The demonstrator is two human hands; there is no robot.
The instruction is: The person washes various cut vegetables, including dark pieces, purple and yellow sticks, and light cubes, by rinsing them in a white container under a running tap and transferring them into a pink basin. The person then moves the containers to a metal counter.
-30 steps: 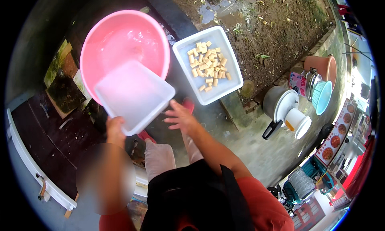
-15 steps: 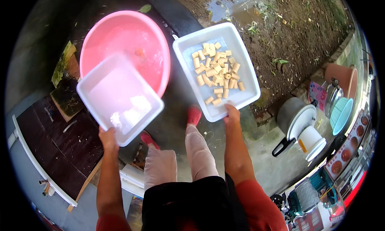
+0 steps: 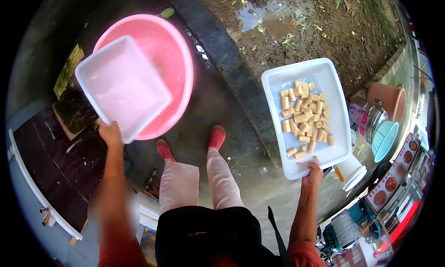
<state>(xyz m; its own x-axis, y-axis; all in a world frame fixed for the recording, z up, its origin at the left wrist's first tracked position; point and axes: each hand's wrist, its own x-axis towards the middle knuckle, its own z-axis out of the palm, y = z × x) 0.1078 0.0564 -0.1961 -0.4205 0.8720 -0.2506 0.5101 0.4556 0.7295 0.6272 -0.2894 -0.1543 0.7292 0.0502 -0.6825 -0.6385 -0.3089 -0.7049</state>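
My left hand (image 3: 110, 133) is closed on the near corner of a white plastic tray (image 3: 125, 88) with nothing in it. That tray hangs over the left part of a round pink basin (image 3: 181, 88), hiding much of its inside. Out to the right, my right hand (image 3: 314, 172) grips the near edge of a second white tray (image 3: 340, 128). In this one lies a heap of tan, short cylindrical chunks (image 3: 306, 114), some of them toppled about. Thumb shows over the rim; the other fingers are mostly underneath.
A dark concrete curb (image 3: 222, 58) borders muddy soil with a puddle (image 3: 264, 21). To the right stand a white bucket (image 3: 351, 172), a turquoise basket (image 3: 385, 139) and a terracotta-coloured pot (image 3: 394, 100). A dark brown board (image 3: 60, 165) lies at left.
The right tray with the tan chunks has swung right and nearer, away from the basin. The left tray has shifted up and left over the basin.
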